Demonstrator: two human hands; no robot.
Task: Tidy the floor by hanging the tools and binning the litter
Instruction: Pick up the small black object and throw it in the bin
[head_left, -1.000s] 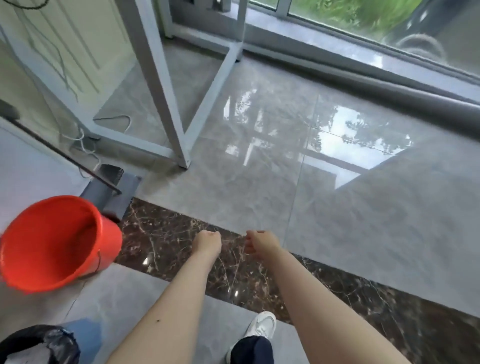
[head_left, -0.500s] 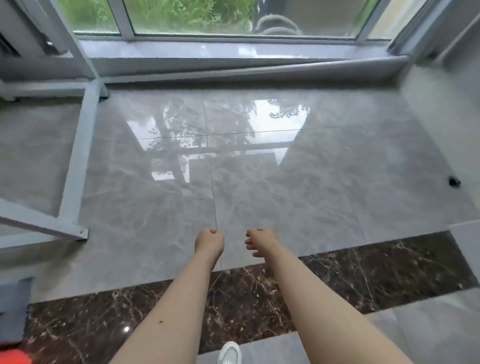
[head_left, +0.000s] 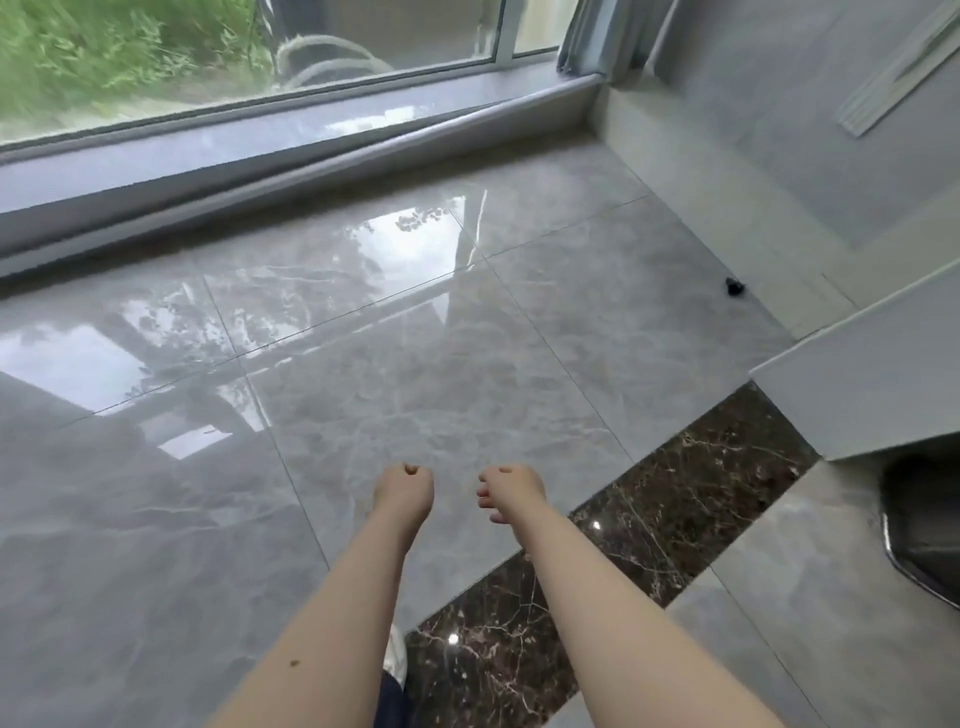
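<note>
I see a small black crumpled scrap (head_left: 735, 286) on the glossy grey tiled floor (head_left: 467, 364); left hand (head_left: 404, 491) clenched, right hand (head_left: 511, 491) loosely curled, both holding nothing

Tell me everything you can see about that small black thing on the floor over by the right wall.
The small black object lies on the glossy grey floor tile, close to the foot of the right wall and apart from both hands. It is dark, lumpy and roughly rounded, with a faint shadow or reflection beneath it. It is too small to tell what it is or what it is made of. Only the floor appears to touch it.
</note>
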